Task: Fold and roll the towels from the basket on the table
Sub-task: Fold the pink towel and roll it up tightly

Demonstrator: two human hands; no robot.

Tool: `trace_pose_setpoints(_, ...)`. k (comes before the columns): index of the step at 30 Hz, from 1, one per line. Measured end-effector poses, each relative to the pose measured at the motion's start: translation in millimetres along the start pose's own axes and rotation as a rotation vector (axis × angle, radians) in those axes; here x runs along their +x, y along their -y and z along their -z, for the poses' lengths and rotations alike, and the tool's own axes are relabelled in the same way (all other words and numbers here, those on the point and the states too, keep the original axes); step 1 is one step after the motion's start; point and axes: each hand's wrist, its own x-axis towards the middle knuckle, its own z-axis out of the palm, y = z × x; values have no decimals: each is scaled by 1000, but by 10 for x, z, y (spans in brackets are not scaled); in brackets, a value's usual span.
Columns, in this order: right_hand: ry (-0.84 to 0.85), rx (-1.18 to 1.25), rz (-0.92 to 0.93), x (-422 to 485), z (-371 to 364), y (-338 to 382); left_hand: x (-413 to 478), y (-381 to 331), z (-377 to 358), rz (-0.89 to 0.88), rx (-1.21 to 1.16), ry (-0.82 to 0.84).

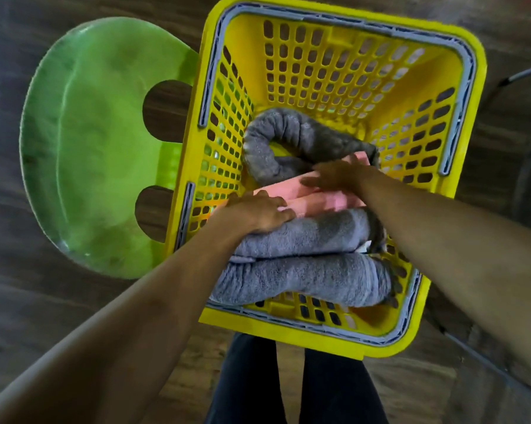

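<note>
While both arms reach down into the yellow basket (288,333), I log what the head view shows.

Basket: perforated walls, with grey handles (464,96) folded flat along the rim. Its left side overlaps a green plastic seat (99,148). I cannot tell whether the basket rests on the seat. Dark wood floor (28,286) all round.

Contents, all inside the basket:
- Lower grey towel (304,280), folded, lying against the near wall.
- Upper grey towel (313,234), folded, stacked directly on the lower one.
- Pink towel (319,203), folded, just behind the upper grey towel and touching it.
- Rolled grey towel (288,130), bent into an arch, at the back of the pile; its ends come down beside the pink towel.

Far half of the basket floor is bare yellow plastic.

Left hand (258,212): palm down at the left end of the pile, where the pink towel meets the upper grey towel. Fingers are bent, tips on the seam between the two. I cannot tell whether they pinch fabric or only press on it.

Right hand (334,175): motion-blurred, lying across the top of the pink towel at its far edge, close to the rolled grey towel. Fingers are stretched out and slightly spread, flat on the cloth, not curled round anything.

Bottom of the view: legs in dark trousers (249,384), just behind the basket's near rim.
</note>
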Motion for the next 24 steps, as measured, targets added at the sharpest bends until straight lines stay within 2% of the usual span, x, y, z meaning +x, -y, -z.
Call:
trace_pose_setpoints(3, 95, -44, -26, -101, -79, -54, -15, -51, 60, 19, -44, -10)
trace_pose_setpoints(6, 160, 54, -10, -166, -247, -101, -8, -75, 96, 37, -79, 7)
trace_pose_setpoints(11, 138, 189, -24, -68, -442, -139, 113, -120, 130, 43, -80, 105)
trace_pose_setpoints(13, 7, 216, -35, 45, -371, -65, 139, -117, 137, 49, -74, 107)
trace_pose_setpoints(15, -212, 208, -12, 195, -295, 36, 148, -117, 130, 51, -53, 96)
trace_pose_setpoints(17, -294, 246, 12, 356, -243, 184, 161, -112, 110, 51, -52, 91)
trace_pose_setpoints(20, -182, 355, 41, 599, -253, 498, 159, -102, 117, 11, -58, 82)
trace_pose_setpoints(24, -122, 168, -101, 755, -431, 718, 88, -178, 178, -57, -129, 75)
